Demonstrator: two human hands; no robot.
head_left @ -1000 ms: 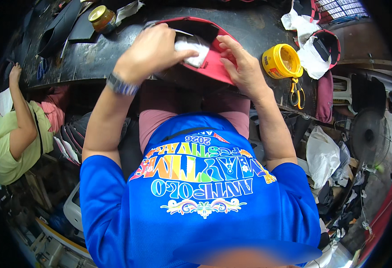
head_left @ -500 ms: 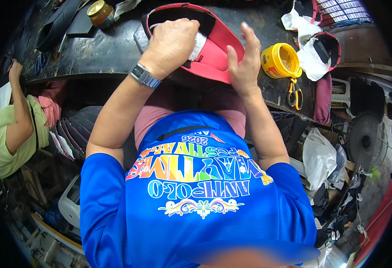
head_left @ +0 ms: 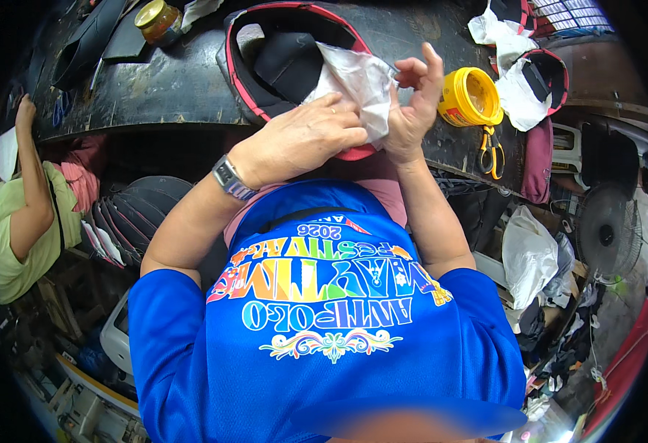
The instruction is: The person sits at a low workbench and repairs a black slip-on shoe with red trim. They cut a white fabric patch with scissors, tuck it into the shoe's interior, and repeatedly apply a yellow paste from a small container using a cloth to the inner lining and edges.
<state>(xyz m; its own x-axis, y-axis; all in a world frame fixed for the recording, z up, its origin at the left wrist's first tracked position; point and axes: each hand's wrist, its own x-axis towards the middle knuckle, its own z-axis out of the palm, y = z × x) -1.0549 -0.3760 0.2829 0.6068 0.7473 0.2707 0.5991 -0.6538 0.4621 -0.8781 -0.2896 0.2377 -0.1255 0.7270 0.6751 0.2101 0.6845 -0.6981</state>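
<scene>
The left hand (head_left: pixel 305 140) lies palm down with its fingers pressing on a crumpled white cloth piece (head_left: pixel 357 81). The right hand (head_left: pixel 411 103) pinches the right edge of the same cloth between thumb and forefinger, and its other fingers stand spread upward. The two hands are close together, almost touching, both closed on the cloth. A metal wristwatch (head_left: pixel 229 178) sits on the left wrist.

The cloth rests on the right part of a black cap panel with red edging (head_left: pixel 280 55), which lies on the dark workbench (head_left: pixel 161 88) directly in front of the person. To the right of this cap panel stands an open yellow tub (head_left: pixel 470 96), and just below the tub lie scissors with yellow handles (head_left: pixel 491 148). Further right of the tub is another cap piece with white lining (head_left: pixel 534 81). To the left of the cap panel, at the far edge of the bench, stands a glass jar with gold lid (head_left: pixel 158 20). Well left of the bench, another person in a light green shirt (head_left: pixel 10 236) raises one arm.
</scene>
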